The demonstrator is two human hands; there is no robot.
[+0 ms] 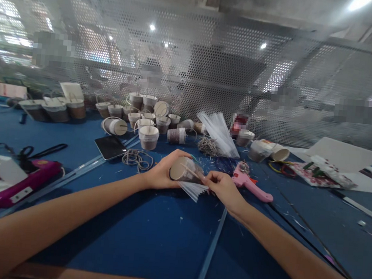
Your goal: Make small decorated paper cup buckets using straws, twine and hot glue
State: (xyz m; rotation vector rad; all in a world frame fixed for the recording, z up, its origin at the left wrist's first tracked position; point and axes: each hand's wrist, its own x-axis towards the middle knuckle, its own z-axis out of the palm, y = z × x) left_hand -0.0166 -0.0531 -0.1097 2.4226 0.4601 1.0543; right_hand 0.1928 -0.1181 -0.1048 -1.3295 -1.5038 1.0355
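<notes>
Tilted on its side, a small paper cup [178,169] has its pale round end turned toward me. My left hand [164,170] is wrapped round it from the left. My right hand [220,187] pinches at the cup's right side, where a thin tan cord [196,171] runs; the fingertips partly hide what they grip. Below the cup hangs a white pleated mesh strip [194,191], close to both hands. Just right of my right hand lies a pink glue gun [250,186]. A bundle of cord [138,159] rests left of the cup.
Several small handled buckets [149,137] stand at the back. White mesh sheets [218,133] lie beside tangled twine [209,146]. At left are a magenta power strip [35,183] and a dark phone-like slab [110,148]. A clear ruler-like strip [213,248] lies in front; papers [344,155] lie right.
</notes>
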